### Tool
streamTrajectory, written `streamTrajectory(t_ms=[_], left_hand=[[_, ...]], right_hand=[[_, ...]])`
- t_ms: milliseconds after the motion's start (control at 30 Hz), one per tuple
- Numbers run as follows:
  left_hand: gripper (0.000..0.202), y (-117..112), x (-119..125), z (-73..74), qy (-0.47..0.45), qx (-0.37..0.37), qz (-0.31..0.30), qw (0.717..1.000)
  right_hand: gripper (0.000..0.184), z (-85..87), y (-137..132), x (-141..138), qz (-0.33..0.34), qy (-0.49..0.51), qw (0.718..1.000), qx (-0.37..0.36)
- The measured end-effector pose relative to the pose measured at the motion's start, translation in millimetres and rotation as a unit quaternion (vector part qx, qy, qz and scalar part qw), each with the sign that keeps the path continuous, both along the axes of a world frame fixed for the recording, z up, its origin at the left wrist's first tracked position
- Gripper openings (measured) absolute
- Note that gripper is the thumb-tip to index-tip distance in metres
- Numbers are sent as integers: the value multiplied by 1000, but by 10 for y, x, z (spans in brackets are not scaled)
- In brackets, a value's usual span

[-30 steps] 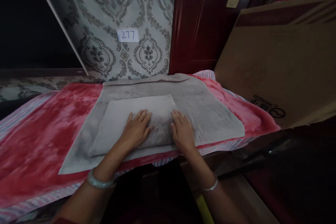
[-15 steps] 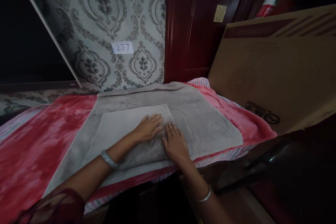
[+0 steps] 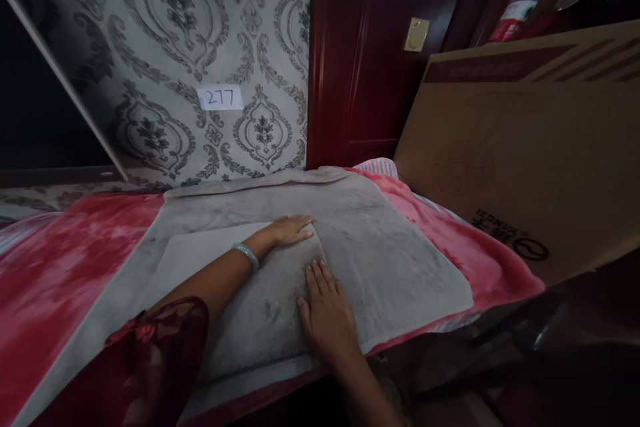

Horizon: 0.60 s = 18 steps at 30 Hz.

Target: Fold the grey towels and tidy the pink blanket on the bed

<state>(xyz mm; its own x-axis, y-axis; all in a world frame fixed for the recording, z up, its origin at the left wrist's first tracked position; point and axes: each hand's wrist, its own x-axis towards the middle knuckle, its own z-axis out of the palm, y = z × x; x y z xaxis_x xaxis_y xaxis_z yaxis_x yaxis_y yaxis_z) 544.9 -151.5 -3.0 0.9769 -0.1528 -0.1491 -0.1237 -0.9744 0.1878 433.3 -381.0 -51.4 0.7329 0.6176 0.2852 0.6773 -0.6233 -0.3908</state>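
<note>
A grey plush cloth (image 3: 400, 260) lies spread out, with a smaller folded section (image 3: 250, 320) of like grey fabric on its middle. My left hand (image 3: 290, 230) rests flat on the far right corner of that folded section, fingers stretched to the right. Nearer to me, my right hand (image 3: 327, 307) lies palm down along the section's right edge, fingers pointing away and the thumb apart. Neither hand grips anything. Whether the folded section is part of the larger cloth I cannot tell. My left forearm covers some of its left side.
Beneath the grey cloth is a red and pink blanket (image 3: 95, 247). Behind stand a patterned wall with a "277" label (image 3: 220, 97) and a dark red door (image 3: 370, 47). A large cardboard box (image 3: 525, 133) leans at the right; a dark screen (image 3: 45, 100) stands left.
My left hand has slid toward the far right corner of the folded section, reaching farther away. My right hand stays flat along the right edge. The camera view has shifted slightly.
</note>
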Motion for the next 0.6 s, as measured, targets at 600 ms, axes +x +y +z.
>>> streamTrajectory(t_ms=[600], left_hand=[[54,-336,-415,226,-140,-53,-59,987]], right_hand=[[57,74,-10,-7,5,-10,1000,-8]])
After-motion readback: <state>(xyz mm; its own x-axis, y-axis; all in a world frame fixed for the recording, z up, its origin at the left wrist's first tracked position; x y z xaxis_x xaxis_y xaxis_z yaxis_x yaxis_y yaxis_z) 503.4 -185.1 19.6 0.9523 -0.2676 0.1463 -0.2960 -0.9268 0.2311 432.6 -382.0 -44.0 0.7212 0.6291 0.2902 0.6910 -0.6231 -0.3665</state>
